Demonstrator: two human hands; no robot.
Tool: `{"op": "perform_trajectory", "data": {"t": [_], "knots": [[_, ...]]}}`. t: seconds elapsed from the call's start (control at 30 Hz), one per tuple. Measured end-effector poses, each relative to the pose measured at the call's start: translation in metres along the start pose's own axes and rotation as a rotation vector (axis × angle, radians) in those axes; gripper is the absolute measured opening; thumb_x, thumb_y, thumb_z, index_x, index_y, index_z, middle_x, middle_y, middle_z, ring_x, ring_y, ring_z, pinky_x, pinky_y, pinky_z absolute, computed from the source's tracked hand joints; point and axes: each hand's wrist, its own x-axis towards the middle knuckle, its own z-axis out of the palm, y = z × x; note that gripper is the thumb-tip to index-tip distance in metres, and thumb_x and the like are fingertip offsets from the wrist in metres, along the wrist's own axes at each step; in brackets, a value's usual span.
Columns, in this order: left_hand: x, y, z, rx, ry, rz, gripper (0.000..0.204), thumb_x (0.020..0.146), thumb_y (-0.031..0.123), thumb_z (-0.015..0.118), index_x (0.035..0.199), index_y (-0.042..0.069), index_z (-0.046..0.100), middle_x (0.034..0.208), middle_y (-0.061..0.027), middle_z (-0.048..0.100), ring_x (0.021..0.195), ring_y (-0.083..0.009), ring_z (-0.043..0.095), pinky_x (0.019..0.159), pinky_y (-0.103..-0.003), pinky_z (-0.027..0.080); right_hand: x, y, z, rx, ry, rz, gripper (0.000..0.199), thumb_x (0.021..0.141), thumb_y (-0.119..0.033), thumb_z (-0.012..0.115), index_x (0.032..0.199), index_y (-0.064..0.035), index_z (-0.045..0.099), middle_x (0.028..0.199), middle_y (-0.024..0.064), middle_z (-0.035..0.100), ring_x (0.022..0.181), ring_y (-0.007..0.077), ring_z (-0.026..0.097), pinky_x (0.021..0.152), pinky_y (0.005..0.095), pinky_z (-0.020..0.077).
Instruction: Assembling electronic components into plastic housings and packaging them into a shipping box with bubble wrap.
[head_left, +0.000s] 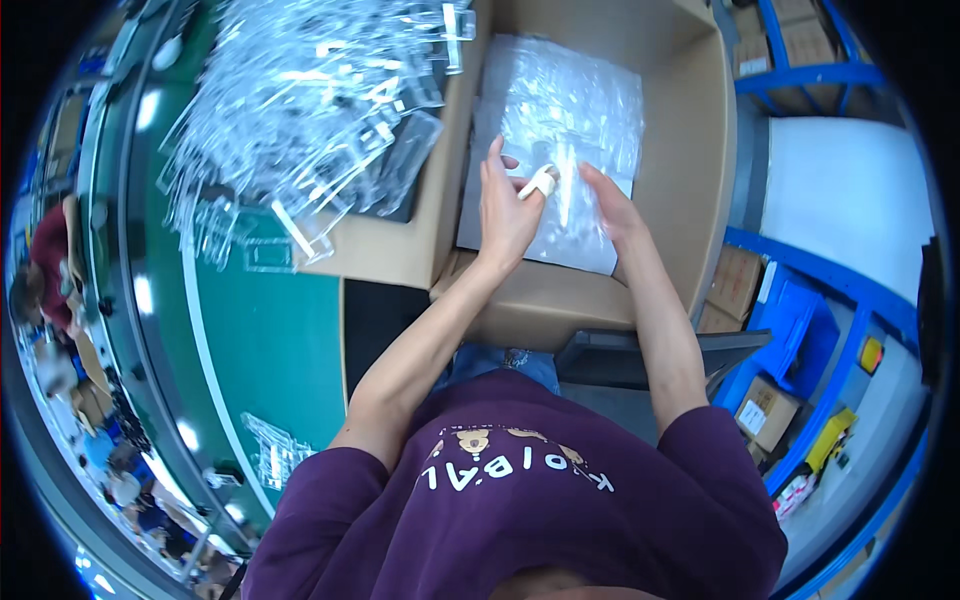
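Note:
Both my hands are inside a cardboard box point(690, 170), over a layer of clear, shiny plastic point(570, 100) with a pale sheet under its near edge. My left hand point(508, 215) is at the layer's left side, its fingers apart and one pointing away from me. A cream-white wrap point(540, 182) covers one of its digits. Opposite it, my right hand point(615, 208) rests at the right side with a digit stretched toward the middle; its other fingers are partly hidden. A bright glossy strip shows between the hands, and I cannot tell whether it is a separate piece.
Left of the box, a large heap of clear plastic pieces point(300, 100) lies on cardboard above a green work surface point(280, 340). A smaller clear pile point(275, 452) lies nearer. Blue shelving point(820, 75) with cartons and a blue bin point(800, 335) stands right. Other people work far left.

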Motion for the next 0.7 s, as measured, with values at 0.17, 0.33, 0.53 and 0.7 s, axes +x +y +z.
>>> {"op": "perform_trajectory", "data": {"t": [0.17, 0.33, 0.53, 0.7], "knots": [[-0.045, 0.027, -0.111, -0.752, -0.128, -0.188, 0.071, 0.074, 0.016, 0.072, 0.13, -0.006, 0.033, 0.094, -0.0049, 0.053, 0.078, -0.0112, 0.053, 0.07, -0.024, 0.044, -0.062, 0.005, 0.141, -0.057, -0.17, -0.1, 0.049, 0.081, -0.028, 0.064, 0.12, -0.0016, 0.048, 0.112, 0.0095, 0.057, 0.098, 0.02, 0.058, 0.086, 0.0351, 0.0477], [-0.119, 0.009, -0.228, -0.949, 0.013, -0.175, 0.037, 0.079, 0.018, 0.066, 0.11, 0.0, 0.057, 0.098, -0.0039, 0.061, 0.09, -0.0106, 0.056, 0.079, -0.022, 0.043, -0.055, 0.068, 0.25, -0.297, -0.487, -0.024, 0.051, 0.079, -0.026, 0.066, 0.119, -0.0014, 0.047, 0.109, 0.0087, 0.058, 0.096, 0.0182, 0.058, 0.084, 0.0341, 0.0474], [-0.194, -0.051, -0.291, -0.761, 0.507, -0.069, 0.037, 0.077, 0.018, 0.069, 0.109, 0.004, 0.056, 0.1, -0.0044, 0.061, 0.09, -0.0118, 0.057, 0.08, -0.025, 0.044, -0.042, 0.196, 0.339, -0.528, -0.718, -0.222, 0.033, 0.092, -0.021, 0.051, 0.118, -0.0024, 0.049, 0.107, 0.0054, 0.057, 0.097, 0.0115, 0.053, 0.085, 0.0274, 0.0432], [-0.225, -0.098, -0.304, -0.774, 0.7, -0.006, 0.038, 0.076, 0.014, 0.069, 0.11, 0.005, 0.055, 0.1, -0.0041, 0.061, 0.089, -0.0127, 0.058, 0.079, -0.026, 0.046, -0.029, 0.255, 0.352, -0.338, -0.716, -0.1, 0.031, 0.091, -0.019, 0.051, 0.118, -0.0029, 0.049, 0.108, 0.0063, 0.057, 0.098, 0.0125, 0.053, 0.086, 0.0271, 0.0426]]}}
